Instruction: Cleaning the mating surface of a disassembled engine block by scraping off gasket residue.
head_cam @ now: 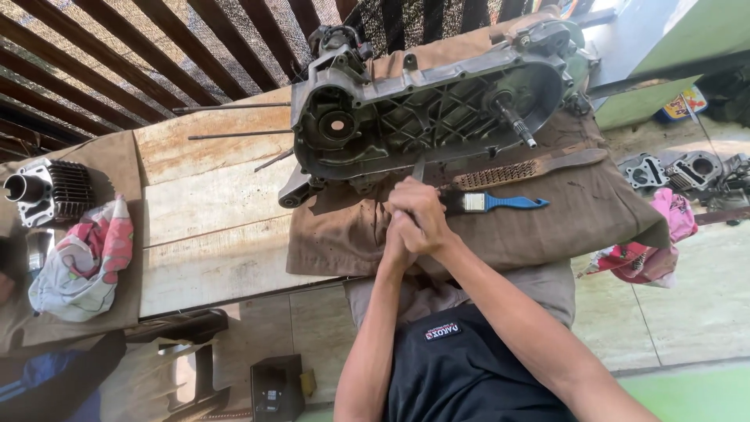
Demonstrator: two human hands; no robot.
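Hands clasped together, right (422,215) over left (397,246), fingers closed round thin flat blade (418,168), tip against lower edge of engine crankcase (430,105). Crankcase at 12 o'clock on brown cloth (547,223) over worktop (211,234). Grey cast metal, grimy, ribbed. Likely heavy, rigid; grab by outer rim, not shaft. Blue-handled brush (496,202) at 3 o'clock.

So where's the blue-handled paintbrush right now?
The blue-handled paintbrush lies on the brown cloth just right of the clasped hands, below the wire brush and the engine crankcase.
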